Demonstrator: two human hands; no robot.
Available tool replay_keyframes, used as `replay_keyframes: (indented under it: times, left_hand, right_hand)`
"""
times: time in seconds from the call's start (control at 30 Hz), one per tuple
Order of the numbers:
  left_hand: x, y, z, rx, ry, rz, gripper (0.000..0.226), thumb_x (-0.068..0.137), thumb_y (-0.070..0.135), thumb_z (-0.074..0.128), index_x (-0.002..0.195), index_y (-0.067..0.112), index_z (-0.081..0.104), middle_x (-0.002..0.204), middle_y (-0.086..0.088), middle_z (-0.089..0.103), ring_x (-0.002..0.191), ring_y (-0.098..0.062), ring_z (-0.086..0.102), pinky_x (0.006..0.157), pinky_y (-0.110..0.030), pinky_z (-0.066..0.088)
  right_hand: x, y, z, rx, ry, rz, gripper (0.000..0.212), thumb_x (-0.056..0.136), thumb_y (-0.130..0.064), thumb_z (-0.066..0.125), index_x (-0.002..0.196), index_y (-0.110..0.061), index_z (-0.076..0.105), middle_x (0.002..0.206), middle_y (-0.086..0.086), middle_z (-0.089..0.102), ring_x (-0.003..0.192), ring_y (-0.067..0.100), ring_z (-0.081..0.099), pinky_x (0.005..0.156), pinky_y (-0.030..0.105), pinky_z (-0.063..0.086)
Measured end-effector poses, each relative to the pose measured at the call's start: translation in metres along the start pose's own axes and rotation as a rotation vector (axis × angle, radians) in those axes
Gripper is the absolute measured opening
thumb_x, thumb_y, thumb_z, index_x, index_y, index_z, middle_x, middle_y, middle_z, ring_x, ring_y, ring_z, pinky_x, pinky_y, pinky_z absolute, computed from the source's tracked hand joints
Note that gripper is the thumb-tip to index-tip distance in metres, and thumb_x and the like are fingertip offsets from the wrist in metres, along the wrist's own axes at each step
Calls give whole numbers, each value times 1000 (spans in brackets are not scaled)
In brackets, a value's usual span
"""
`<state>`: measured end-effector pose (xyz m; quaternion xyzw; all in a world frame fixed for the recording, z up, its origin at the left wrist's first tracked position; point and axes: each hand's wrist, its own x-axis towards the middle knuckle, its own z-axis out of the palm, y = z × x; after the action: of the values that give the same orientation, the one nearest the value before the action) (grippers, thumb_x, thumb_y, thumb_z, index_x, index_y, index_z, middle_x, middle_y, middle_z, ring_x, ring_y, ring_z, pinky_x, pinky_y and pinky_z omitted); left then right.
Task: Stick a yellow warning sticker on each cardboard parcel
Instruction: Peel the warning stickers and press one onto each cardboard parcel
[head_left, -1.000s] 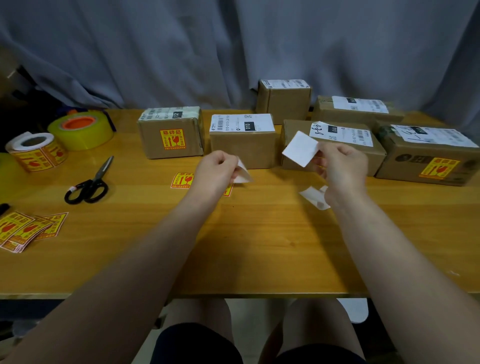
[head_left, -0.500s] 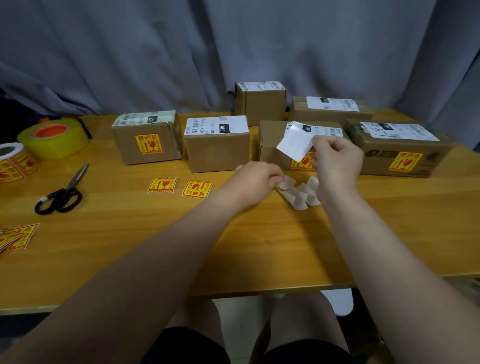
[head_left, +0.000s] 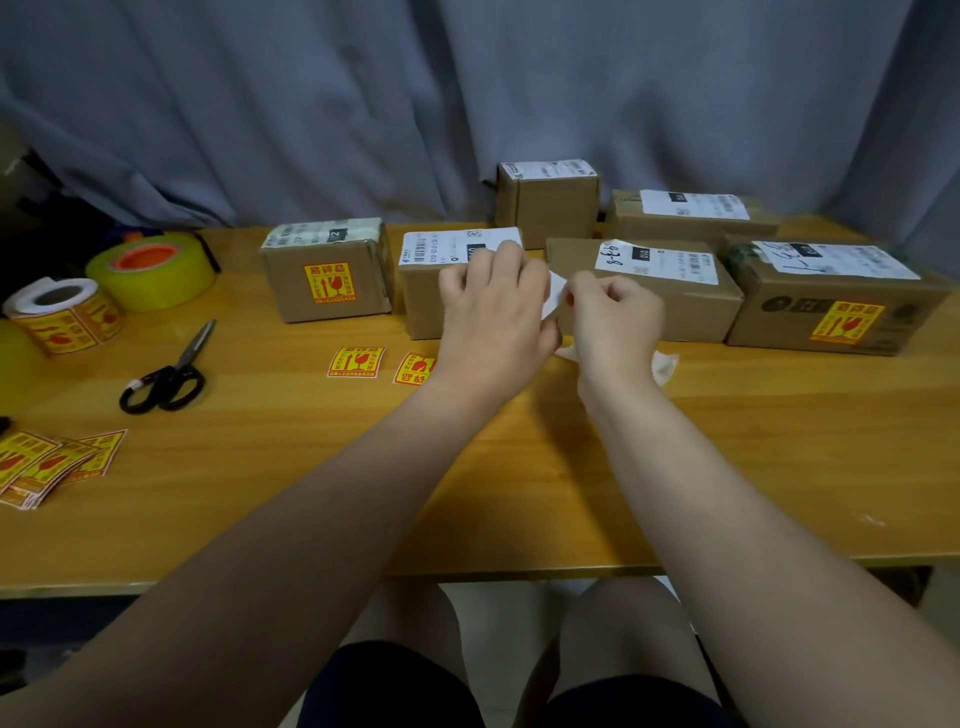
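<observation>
My left hand and my right hand meet above the table and both pinch a small white paper piece; its printed side is hidden. They are in front of the second parcel, whose visible front is plain. The left parcel and the right parcel each carry a yellow warning sticker on the front. My right hand covers part of the third parcel. Two more parcels stand behind. Two loose yellow stickers lie near my left wrist.
A sticker roll, a yellow tape roll and black scissors lie at the left. A pile of cut stickers is at the left edge. White backing scraps lie by my right hand. A grey curtain hangs behind.
My left hand has left the scrap pile and risen to join my right hand on the white piece. My right hand has lowered slightly and now hides the third parcel's front.
</observation>
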<state>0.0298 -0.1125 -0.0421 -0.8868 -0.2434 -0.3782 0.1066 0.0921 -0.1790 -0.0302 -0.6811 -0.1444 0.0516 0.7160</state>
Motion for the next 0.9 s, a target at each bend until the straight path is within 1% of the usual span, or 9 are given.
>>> replay_keyframes:
  times: [0.1, 0.23, 0.3, 0.4, 0.5, 0.63, 0.73, 0.8, 0.9]
  left_hand:
    - [-3, -5, -3, -42, -36, -58, 15, 79, 27, 55, 89, 16, 59, 94, -3, 57, 93, -26, 50, 78, -39, 30]
    - [-9, -19, -3, -317, -104, -338, 3, 83, 28, 55, 84, 26, 53, 96, 10, 57, 97, -15, 45, 80, -33, 21]
    - [-14, -28, -3, -575, -139, -504, 10, 84, 26, 58, 78, 27, 50, 86, 11, 56, 90, -13, 48, 81, -33, 30]
    - [-26, -37, -9, -1151, -209, -631, 8, 87, 15, 62, 84, 18, 55, 82, 1, 59, 80, -13, 54, 75, -26, 45]
    - [-36, -43, -12, -1338, -268, -684, 7, 87, 14, 62, 94, 14, 59, 97, -9, 66, 93, -18, 62, 87, -29, 48]
    - [-39, -52, -8, -1341, -305, -755, 14, 87, 16, 62, 100, 11, 61, 106, -14, 68, 102, -24, 64, 91, -33, 50]
    - [-34, -58, -4, -1171, -243, -732, 19, 87, 21, 63, 104, 14, 62, 100, -6, 66, 92, -18, 62, 79, -22, 51]
    - [-27, -68, 0, -930, -145, -721, 33, 87, 27, 63, 117, 18, 55, 110, 1, 54, 93, -10, 54, 72, -13, 45]
    - [-11, -88, 6, -724, -63, -660, 54, 85, 25, 65, 132, 24, 40, 130, -4, 34, 112, -16, 46, 95, -21, 42]
  right_hand:
    - [-6, 0, 7, -19, -38, 10, 23, 76, -13, 59, 55, -8, 52, 49, -4, 40, 51, 11, 34, 54, 27, 32]
    - [-11, -2, 7, 85, -201, 113, 28, 78, -28, 60, 76, -1, 67, 72, -1, 59, 68, 10, 50, 64, 27, 39]
    - [-11, 0, 4, 129, -263, 145, 17, 84, -31, 57, 78, -19, 68, 84, -6, 65, 78, 8, 55, 71, 24, 41]
    - [-12, 9, 2, 31, -387, 142, 7, 86, -32, 62, 83, -26, 65, 91, -9, 65, 91, 8, 57, 75, 23, 44]
    - [-14, 17, 4, -24, -490, 123, 5, 85, -28, 67, 88, -24, 66, 92, -7, 66, 94, 8, 59, 80, 23, 46]
    - [-12, 24, 11, -70, -507, 43, 7, 85, -23, 68, 78, -24, 67, 83, -3, 67, 83, 9, 58, 77, 26, 45]
    - [-4, 28, 19, -104, -430, -65, 14, 87, -21, 65, 73, -25, 67, 84, -3, 66, 85, 10, 59, 79, 27, 45]
    - [5, 28, 23, -129, -358, -137, 12, 87, -20, 65, 77, -23, 69, 103, 1, 64, 101, 13, 58, 91, 32, 46]
    - [20, 24, 28, -164, -316, -173, 9, 88, -21, 64, 87, -17, 72, 132, 5, 52, 125, 16, 46, 102, 31, 37]
